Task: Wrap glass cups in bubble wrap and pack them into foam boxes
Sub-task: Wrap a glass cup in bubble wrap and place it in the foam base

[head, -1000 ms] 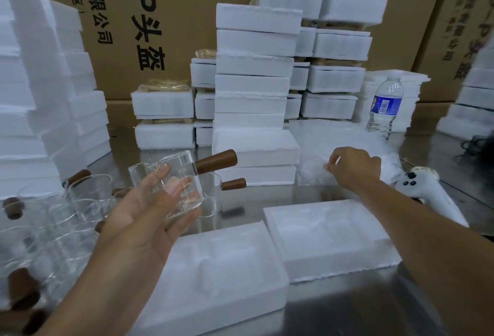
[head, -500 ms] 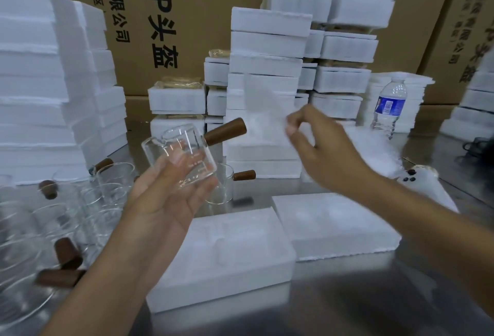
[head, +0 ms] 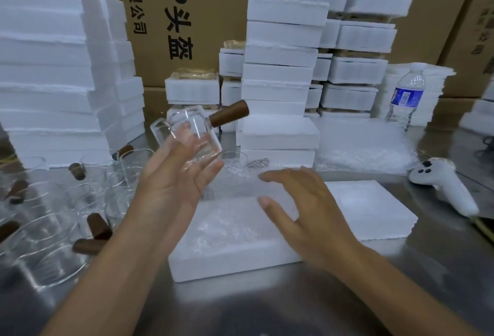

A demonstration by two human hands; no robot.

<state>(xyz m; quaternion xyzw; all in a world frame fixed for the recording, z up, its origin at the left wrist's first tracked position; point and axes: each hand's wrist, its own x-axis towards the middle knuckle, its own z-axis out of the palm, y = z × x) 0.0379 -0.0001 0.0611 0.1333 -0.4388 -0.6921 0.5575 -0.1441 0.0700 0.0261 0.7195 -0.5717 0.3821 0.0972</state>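
The left hand (head: 173, 191) cradles a glass cup (head: 192, 132) between thumb and fingertips, tilted in the air, its wooden handle (head: 230, 115) pointing up and right. The right hand (head: 302, 207) is spread flat and grips nothing, low over a bubble wrap sheet (head: 227, 226) draped on the open foam box (head: 230, 263). I cannot tell whether it touches. That fingertip hold looks light to me. If the smooth glass slips, it could land on the steel table (head: 267, 306) or the bare cups (head: 53, 242) beside it. The loose sheet may also slide.
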